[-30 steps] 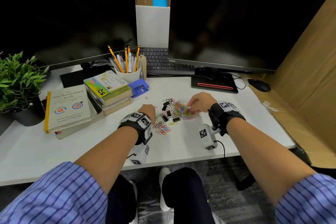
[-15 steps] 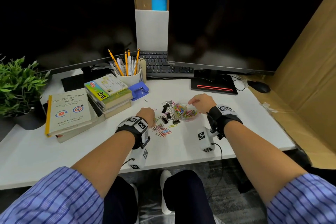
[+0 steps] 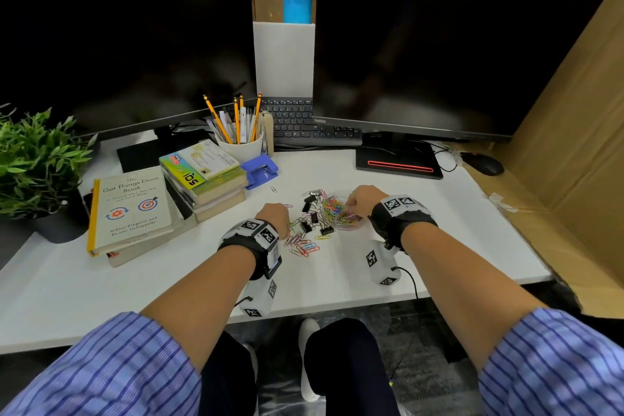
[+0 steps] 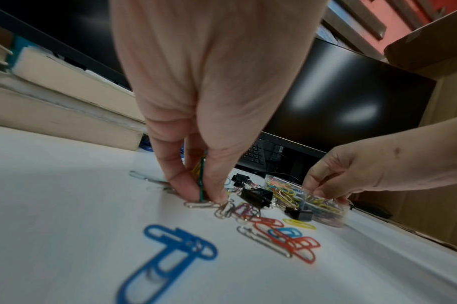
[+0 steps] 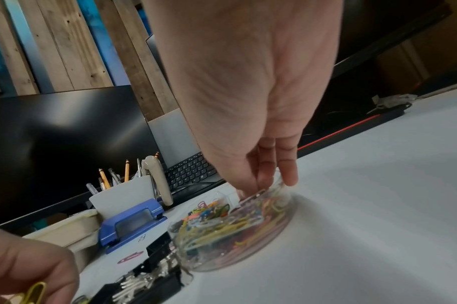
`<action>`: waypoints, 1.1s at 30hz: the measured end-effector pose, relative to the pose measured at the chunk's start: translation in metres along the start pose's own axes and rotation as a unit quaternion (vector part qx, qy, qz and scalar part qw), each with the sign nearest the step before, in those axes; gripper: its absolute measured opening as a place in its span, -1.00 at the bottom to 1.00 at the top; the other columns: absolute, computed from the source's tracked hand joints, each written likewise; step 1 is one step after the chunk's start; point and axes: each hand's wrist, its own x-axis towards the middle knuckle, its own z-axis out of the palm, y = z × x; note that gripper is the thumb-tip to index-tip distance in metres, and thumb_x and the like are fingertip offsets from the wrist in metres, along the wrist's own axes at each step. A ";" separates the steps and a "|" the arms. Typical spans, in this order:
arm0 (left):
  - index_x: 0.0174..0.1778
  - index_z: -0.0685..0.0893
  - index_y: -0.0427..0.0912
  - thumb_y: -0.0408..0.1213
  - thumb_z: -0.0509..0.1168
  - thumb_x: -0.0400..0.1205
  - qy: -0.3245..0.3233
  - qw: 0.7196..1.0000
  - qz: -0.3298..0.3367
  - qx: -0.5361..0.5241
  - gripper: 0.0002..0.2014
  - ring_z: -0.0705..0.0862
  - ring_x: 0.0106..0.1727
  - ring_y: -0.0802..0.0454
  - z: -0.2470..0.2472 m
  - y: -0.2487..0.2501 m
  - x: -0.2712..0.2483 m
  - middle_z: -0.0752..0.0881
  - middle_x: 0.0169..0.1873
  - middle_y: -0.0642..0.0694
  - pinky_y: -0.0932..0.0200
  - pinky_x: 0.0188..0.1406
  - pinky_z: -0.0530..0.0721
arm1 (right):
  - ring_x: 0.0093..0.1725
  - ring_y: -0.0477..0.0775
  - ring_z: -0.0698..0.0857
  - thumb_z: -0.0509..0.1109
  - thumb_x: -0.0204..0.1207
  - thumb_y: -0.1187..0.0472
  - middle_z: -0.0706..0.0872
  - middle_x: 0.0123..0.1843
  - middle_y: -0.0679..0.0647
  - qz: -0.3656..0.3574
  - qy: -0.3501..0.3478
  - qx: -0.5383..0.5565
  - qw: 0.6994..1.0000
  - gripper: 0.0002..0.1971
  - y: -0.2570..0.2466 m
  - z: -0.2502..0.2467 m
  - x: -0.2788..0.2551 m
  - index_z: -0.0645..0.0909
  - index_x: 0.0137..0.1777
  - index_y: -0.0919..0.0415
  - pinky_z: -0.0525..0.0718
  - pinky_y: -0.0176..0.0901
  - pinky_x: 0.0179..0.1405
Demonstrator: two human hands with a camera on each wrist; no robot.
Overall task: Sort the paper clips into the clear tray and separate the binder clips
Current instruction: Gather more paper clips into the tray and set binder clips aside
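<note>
Head cam: both forearms reach out over the white desk (image 3: 101,280). The left hand (image 3: 273,218) sits palm-down at the near-left edge of the loose clips (image 3: 304,245), fingers tucked under so you can't read the grip from here. The right hand (image 3: 363,201) is curled over the far-right rim of the clear tray (image 3: 344,228), which is already full of coloured clips. Black binder clips (image 3: 312,213) are scattered between the two hands, just left of the tray.

Left wrist cam: thumb and fingertips (image 4: 186,191) point straight down and pinch a few clips on edge, a green one (image 4: 202,181) showing, tips right at the desk. More clips, blue and red, lie loose closer to the camera.

Right wrist cam: fingers (image 5: 287,168) hang down and grip the tray's far rim, thumb inside, fingers outside. The tray sits on the desk beside the binder clips, a blue hole punch (image 5: 131,222) further back.
</note>
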 end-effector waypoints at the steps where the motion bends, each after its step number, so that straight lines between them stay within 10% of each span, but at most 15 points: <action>1: 0.28 0.63 -0.36 -0.31 0.30 0.63 0.002 1.000 0.001 -0.001 -0.68 0.61 0.34 -0.17 0.000 0.000 0.000 0.65 0.30 -0.24 0.08 0.30 0.61 | 0.23 0.20 0.69 0.32 0.59 0.21 0.72 0.27 0.20 0.005 0.005 -0.002 1.000 -0.71 0.001 0.000 0.001 0.68 0.25 0.28 0.62 -0.08 0.21; 15: 0.24 0.65 -0.38 -0.33 0.30 0.62 -0.004 1.000 0.009 -0.016 -0.70 0.62 0.32 -0.18 0.000 -0.002 -0.003 0.67 0.28 -0.24 0.08 0.28 0.61 | -0.04 0.07 0.63 0.35 0.54 0.30 0.74 0.19 0.17 -0.025 0.041 0.112 0.993 -0.79 0.006 -0.022 -0.016 0.73 0.11 0.29 0.60 -0.28 -0.26; 19: -0.03 0.67 -0.23 -0.33 0.31 0.61 -0.029 0.999 0.029 -0.006 -0.92 0.63 0.05 -0.08 -0.008 -0.002 -0.004 0.67 0.02 -0.20 0.16 -0.04 0.53 | 0.14 0.11 0.66 0.41 0.52 0.13 0.74 0.14 0.09 -0.022 0.042 0.153 0.987 -0.76 0.011 -0.017 -0.024 0.74 0.12 0.21 0.59 -0.21 -0.08; 23: 0.09 0.77 -0.30 -0.41 0.31 0.59 -0.006 0.998 0.010 -0.068 -0.79 0.69 0.21 -0.13 -0.012 -0.003 -0.003 0.75 0.16 -0.20 0.18 0.03 0.60 | 0.10 0.14 0.68 0.36 0.56 0.15 0.72 0.20 0.15 0.074 0.157 0.354 0.919 -0.76 0.032 0.010 -0.018 0.69 0.14 0.24 0.55 -0.18 0.00; 26: 0.11 0.75 -0.36 -0.39 0.33 0.59 0.029 0.990 0.008 -0.136 -0.78 0.70 0.16 -0.16 -0.018 0.007 -0.003 0.74 0.18 -0.26 0.12 0.15 0.63 | -0.31 -0.01 0.58 0.36 0.56 0.21 0.65 -0.11 0.15 0.130 0.079 0.492 0.857 -0.71 0.039 0.029 -0.019 0.64 0.23 0.30 0.63 -0.15 -0.17; 33: 0.03 0.76 -0.38 -0.34 0.44 0.54 0.041 0.967 0.079 -0.239 -0.78 0.74 0.09 -0.25 -0.029 0.070 0.007 0.76 0.09 -0.32 -0.02 0.15 0.71 | -0.40 0.01 0.60 0.39 0.55 0.17 0.59 -0.38 0.02 0.144 0.115 0.520 0.834 -0.70 0.037 0.041 -0.017 0.68 0.11 0.42 0.70 0.02 0.14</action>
